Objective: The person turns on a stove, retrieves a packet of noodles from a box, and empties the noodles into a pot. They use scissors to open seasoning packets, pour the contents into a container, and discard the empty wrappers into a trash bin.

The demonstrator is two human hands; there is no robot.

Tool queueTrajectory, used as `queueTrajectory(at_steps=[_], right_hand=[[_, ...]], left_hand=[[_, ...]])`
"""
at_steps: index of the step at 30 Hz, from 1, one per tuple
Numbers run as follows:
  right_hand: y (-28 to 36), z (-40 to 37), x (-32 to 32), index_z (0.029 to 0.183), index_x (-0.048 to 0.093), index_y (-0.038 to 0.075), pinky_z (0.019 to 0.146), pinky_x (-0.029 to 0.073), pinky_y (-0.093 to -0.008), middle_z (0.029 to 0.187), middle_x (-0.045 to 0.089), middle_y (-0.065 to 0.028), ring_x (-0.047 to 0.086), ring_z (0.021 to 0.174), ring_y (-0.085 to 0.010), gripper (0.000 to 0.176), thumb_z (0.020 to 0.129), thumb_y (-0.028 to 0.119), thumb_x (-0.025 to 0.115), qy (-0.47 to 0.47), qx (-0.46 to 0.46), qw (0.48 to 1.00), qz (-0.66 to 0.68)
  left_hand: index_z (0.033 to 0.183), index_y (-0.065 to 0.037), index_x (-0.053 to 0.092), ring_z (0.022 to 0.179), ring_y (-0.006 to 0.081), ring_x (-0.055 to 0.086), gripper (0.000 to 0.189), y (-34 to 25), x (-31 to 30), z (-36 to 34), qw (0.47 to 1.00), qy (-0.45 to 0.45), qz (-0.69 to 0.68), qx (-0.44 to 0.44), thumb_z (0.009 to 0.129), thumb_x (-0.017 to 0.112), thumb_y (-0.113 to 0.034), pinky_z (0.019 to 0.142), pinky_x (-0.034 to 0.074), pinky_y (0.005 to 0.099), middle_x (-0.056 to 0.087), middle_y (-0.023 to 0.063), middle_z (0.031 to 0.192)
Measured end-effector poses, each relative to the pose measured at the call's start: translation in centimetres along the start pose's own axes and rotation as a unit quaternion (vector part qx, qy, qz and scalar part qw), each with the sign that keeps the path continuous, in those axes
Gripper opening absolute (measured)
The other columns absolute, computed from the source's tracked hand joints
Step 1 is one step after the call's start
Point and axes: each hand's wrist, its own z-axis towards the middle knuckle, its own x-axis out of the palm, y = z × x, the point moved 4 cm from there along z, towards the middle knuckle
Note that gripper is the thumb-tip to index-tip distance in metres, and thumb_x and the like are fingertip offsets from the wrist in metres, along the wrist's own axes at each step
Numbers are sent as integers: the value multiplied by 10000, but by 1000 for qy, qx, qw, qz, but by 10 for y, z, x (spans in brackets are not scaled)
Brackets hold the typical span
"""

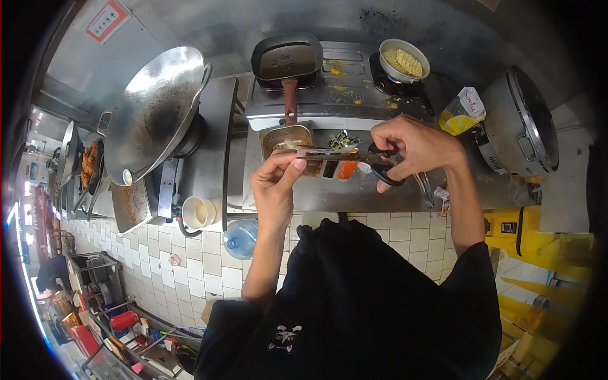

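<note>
My right hand (pixel 415 149) is closed around the black handles of a pair of scissors (pixel 380 166), whose blades point left toward my left hand. My left hand (pixel 277 180) pinches the left end of a strip of sauce sachets (pixel 347 169) between thumb and fingertips. Dark and orange sections of the strip show just under the blades; exactly where the blades meet it is hard to make out. Behind them lies a green-and-black crumpled packet (pixel 342 139). A square metal container (pixel 286 134) stands just beyond my left fingertips.
A pot (pixel 405 60) with a noodle block sits over a lit flame. Left of it is a square pan (pixel 288 57). A large wok (pixel 152 114) stands at left. Tongs (pixel 424 189), an oil pouch (pixel 462 113) and a big lidded pot (pixel 516 123) are at right.
</note>
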Motion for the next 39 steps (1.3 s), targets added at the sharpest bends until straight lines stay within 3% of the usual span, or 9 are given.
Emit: queueTrajectory(at_steps=[7,10,16,19,37,39], right_hand=[[6,3,2,660,367,53,513,315,-327,588,370,-12,378,559,-148,598,581,325,893,-2,-6,1000,-26],[-11,6,4,683,372,71,485,284,-275,630,372,34,357,557,-77,613,551,313,920,-12,-12,1000,-22],[-5,5,10,671,370,72,487,275,-274,611,354,37,347,561,-77,610,547,305,919,-8,-7,1000,-27],[-6,8,13,656,376,48,507,308,-333,592,384,-10,390,565,-142,611,591,377,887,8,-1,1000,4],[-14,7,25,628,354,49,488,273,-329,571,349,2,352,537,-133,626,615,392,877,-11,-6,1000,23],[-18,5,27,648,360,61,498,265,-294,593,360,23,339,567,-99,582,611,293,893,-13,12,1000,15]], left_hand=[[937,26,692,826,85,593,97,4,-2,2,1000,17,-3,8,855,656,63,776,449,215,647,43,911],[941,29,688,828,90,600,105,6,-2,4,1000,17,5,6,852,652,72,775,458,217,649,47,918],[944,30,689,839,99,614,110,17,-10,7,999,32,-5,0,848,655,72,778,468,219,654,54,932],[946,28,692,842,102,616,118,19,-8,6,1000,25,-10,-11,846,652,77,784,470,221,659,58,933],[904,33,693,811,107,628,68,24,-5,9,998,41,-6,-40,836,690,42,777,491,235,669,64,918],[896,33,694,816,109,630,59,26,-2,7,997,48,5,-51,836,691,38,784,494,239,670,64,920]])
